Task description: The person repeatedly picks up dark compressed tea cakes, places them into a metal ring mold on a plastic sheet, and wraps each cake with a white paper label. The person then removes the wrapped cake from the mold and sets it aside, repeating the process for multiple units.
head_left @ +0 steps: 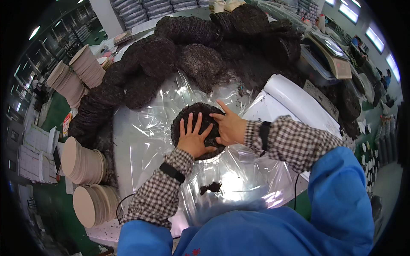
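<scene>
In the middle of the table lies a round, near-black cake that looks like dried seaweed [206,109], on a sheet of shiny clear plastic film [147,128]. My left hand [193,140] rests flat on the cake's lower left part, its fingers spread. On the right edge sits my right hand [231,127], with its fingers apart and the thumb pointing inward. Neither hand grips the cake; both press on its top and rim. A small dark scrap [211,187] is on the film nearer to me.
Stacks of similar dark cakes [188,32] curve round the table's far and left sides. A white film roll [299,100] lies to the right, before a scale [331,53]. Stacks of round beige discs [85,162] stand along the left edge. A black cable [295,192] hangs near me.
</scene>
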The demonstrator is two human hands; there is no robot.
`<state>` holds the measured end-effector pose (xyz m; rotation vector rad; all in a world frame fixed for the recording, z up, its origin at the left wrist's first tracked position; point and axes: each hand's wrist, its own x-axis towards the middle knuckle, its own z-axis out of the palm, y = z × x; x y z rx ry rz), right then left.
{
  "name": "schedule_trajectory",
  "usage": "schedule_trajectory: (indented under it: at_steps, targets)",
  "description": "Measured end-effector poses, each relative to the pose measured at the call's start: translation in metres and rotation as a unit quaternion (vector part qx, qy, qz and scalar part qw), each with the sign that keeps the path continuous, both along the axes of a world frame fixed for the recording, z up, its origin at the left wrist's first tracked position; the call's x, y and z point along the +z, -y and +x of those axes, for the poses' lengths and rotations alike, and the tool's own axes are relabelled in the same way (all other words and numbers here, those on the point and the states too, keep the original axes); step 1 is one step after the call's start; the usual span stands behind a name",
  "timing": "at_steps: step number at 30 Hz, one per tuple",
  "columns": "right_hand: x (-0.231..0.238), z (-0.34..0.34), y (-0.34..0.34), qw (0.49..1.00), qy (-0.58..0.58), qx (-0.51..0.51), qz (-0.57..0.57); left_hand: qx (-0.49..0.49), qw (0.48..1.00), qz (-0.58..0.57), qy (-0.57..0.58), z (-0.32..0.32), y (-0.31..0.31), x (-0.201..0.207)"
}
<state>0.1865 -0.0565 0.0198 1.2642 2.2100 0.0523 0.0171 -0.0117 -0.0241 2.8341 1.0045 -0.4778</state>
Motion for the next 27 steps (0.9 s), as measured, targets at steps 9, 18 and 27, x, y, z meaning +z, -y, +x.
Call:
schedule_trajectory:
  at_steps: [9, 18, 27]
  targets:
    - [0.040, 0.114, 0.054, 0.739, -0.462, -0.329, 0.363, 0.002, 0.979, -0.048, 0.197, 0.002, -0.012, -0.027]
    - [0.091, 0.120, 0.143, 0.451, -0.788, -0.413, 0.069, -0.011, 0.988, 0.023, 0.155, -0.008, -0.006, -0.019]
    - [-0.124, 0.089, 0.206, 0.765, -0.555, -0.309, 0.109, -0.112, 0.927, -0.053, 0.354, -0.080, 0.159, -0.009]
